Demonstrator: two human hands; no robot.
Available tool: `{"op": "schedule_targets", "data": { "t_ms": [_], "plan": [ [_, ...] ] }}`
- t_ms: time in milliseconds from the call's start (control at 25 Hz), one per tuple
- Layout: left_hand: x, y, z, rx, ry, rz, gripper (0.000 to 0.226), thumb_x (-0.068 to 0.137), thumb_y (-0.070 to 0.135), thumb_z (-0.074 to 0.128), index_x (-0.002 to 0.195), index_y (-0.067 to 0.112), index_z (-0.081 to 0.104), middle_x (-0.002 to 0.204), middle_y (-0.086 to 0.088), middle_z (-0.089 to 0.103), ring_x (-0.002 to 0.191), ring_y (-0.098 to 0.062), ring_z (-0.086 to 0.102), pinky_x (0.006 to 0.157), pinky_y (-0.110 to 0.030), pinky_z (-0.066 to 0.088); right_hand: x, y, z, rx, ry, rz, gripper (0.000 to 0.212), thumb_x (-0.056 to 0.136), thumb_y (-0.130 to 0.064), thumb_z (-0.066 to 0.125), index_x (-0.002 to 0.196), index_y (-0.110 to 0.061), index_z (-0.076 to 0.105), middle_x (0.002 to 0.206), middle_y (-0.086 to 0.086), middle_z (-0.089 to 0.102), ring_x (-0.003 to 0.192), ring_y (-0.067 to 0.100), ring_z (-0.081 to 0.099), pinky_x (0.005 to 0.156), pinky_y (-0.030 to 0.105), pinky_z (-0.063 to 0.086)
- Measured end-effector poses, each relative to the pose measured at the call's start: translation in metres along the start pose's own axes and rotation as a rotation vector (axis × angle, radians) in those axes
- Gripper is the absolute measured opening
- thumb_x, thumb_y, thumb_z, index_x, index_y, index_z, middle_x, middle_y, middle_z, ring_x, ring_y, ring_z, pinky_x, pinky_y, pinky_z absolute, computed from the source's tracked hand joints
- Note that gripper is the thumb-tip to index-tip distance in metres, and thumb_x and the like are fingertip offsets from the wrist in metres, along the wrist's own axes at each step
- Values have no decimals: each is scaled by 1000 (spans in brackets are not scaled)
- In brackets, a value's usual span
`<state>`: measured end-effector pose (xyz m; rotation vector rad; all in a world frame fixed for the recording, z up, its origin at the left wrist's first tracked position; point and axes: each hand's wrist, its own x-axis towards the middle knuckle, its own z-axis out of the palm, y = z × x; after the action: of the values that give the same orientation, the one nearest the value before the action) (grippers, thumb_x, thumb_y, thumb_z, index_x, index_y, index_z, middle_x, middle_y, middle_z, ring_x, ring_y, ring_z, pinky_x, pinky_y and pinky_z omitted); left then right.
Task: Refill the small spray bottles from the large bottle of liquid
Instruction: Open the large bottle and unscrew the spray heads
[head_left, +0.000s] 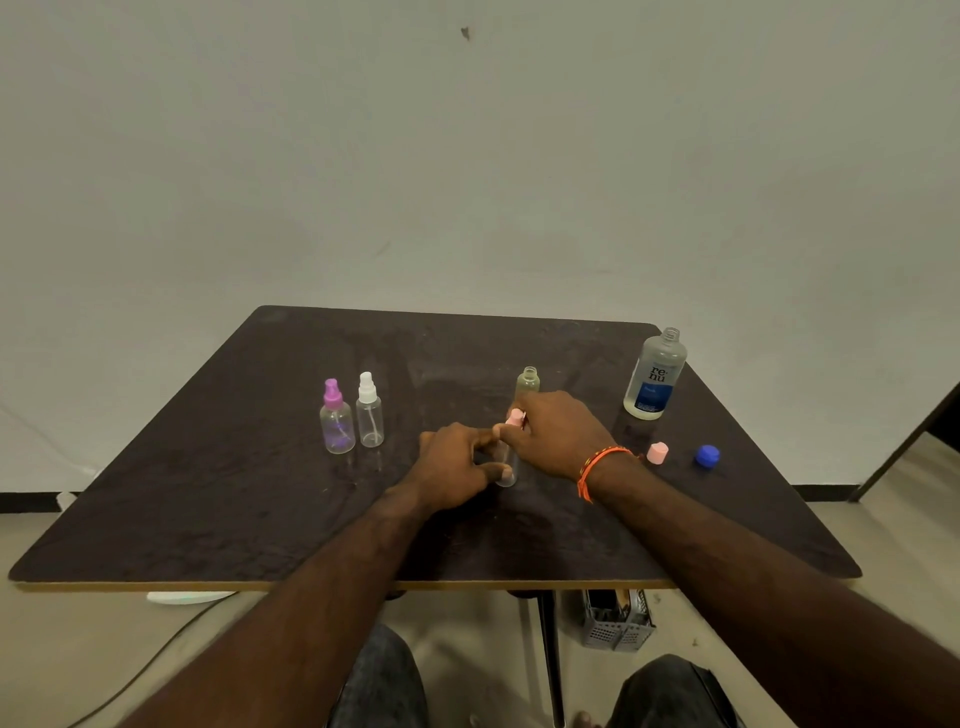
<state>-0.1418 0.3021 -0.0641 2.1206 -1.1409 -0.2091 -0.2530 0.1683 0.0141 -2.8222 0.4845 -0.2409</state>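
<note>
Currently: pink spray head being seated on the centre small bottle.

Nearest the front edge, my left hand (457, 470) grasps the clear small bottle (505, 467) low on its body, thumb and fingers curled round it; the bottle stands upright mid-table (208, 509). My right hand (556, 434) pinches the pink spray head (516, 417) directly above the neck, so I judge twisting about the vertical axis comes next. Toward the right edge lie a pink cap (657, 453) and blue cap (707, 456). Farther back stand an uncapped yellowish bottle (528, 380), two capped spray bottles (353, 415) left, and the large bottle (655, 375), open, near the far right corner.
</note>
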Motion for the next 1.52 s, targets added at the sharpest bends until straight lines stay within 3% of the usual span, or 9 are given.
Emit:
{"op": "schedule_targets", "data": {
  "t_ms": [80, 160, 280, 440, 640, 800, 1000, 1280, 1520],
  "plan": [
    [0, 0, 1, 3, -4, 5, 20, 89, 44, 76, 106, 34, 74, 93, 22, 73, 100, -1, 65, 103, -42, 28, -1, 0, -4, 38, -16, -55, 25, 87, -33, 59, 108, -22, 66, 102, -2, 68, 94, 19, 64, 79, 35, 54],
    [0, 0, 0, -4, -10, 5, 18, 89, 45, 75, 104, 35, 73, 96, 21, 74, 102, -2, 65, 100, -41, 25, -4, -2, -9, 83, -25, -109, 38, 82, -27, 61, 120, -22, 63, 116, -2, 66, 103, 18, 62, 84, 34, 52],
    [-1, 0, 0, -12, -9, 8, 21, 87, 45, 76, 107, 37, 74, 99, 21, 75, 103, -2, 65, 100, -41, 26, -3, -3, -9, 92, -15, -92, 53, 80, -39, 59, 129, -20, 56, 120, -1, 62, 106, 19, 60, 87, 36, 52],
    [-2, 1, 0, 11, -8, -3, 29, 88, 47, 76, 115, 38, 73, 98, 22, 74, 100, -1, 64, 106, -45, 33, -1, 3, 1, 15, -8, -55, 22, 92, -39, 58, 106, -22, 62, 93, -4, 66, 86, 16, 63, 72, 30, 49],
    [-1, -1, 1, -15, -5, 12, 15, 86, 45, 78, 92, 33, 72, 89, 27, 72, 94, 10, 62, 108, -47, 35, -9, -1, -13, 120, 224, -88, 15, 78, -39, 55, 83, -26, 59, 76, -9, 62, 70, 10, 58, 64, 34, 50],
    [1, 0, 0, -18, -2, -6, 24, 83, 46, 79, 103, 35, 75, 95, 28, 74, 99, 8, 65, 111, -46, 37, -16, 14, -37, 198, 395, 27, 22, 75, -48, 54, 79, -27, 59, 73, -11, 62, 68, 8, 58, 61, 32, 49],
    [2, 2, 2, -3, 25, 19, 21, 79, 48, 82, 98, 42, 74, 90, 30, 73, 98, 8, 65, 108, -45, 38, -35, 72, -38, 274, 482, 315, 18, 77, -44, 56, 78, -26, 60, 78, -13, 66, 76, 12, 62, 67, 31, 50],
    [16, 5, 17, -51, 61, 27, 49, 67, 62, 73, 112, 43, 76, 90, 35, 73, 107, -1, 69, 110, -51, 46, -69, 151, -16, 196, 526, 736, 25, 89, -34, 66, 107, -18, 62, 99, 4, 70, 90, 23, 65, 81, 40, 57],
    [15, 0, 22, -98, 71, 52, 42, 80, 38, 88, 120, 37, 76, 92, 38, 72, 101, 7, 68, 111, -50, 48, -74, 167, 15, 23, 419, 747, 29, 89, -38, 71, 108, -18, 63, 97, 6, 71, 91, 24, 66, 81, 42, 59]
  ]
}}
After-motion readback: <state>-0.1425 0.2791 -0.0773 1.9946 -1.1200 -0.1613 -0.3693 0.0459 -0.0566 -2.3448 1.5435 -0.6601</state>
